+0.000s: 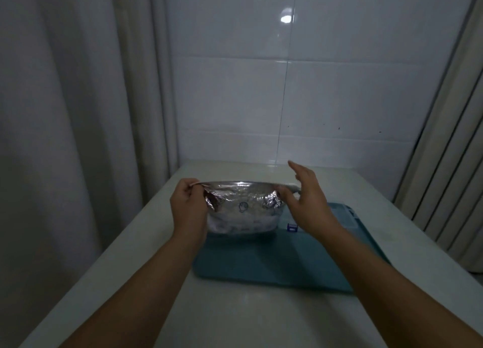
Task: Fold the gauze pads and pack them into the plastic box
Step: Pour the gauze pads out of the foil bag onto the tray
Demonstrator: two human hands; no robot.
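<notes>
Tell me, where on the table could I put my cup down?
Bare table lies left of the blue mat, and in front of it between the forearms. It is crowded where the left hand and right hand hold the shiny bag over the mat.

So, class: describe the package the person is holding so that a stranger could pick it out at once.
Start at the white table against the tiled wall, then find the teal mat on it. Above the mat's far edge, the left hand and right hand hold a silvery foil pouch by its top corners. It alone is shiny and crinkled, with a small hand symbol printed on it.
</notes>
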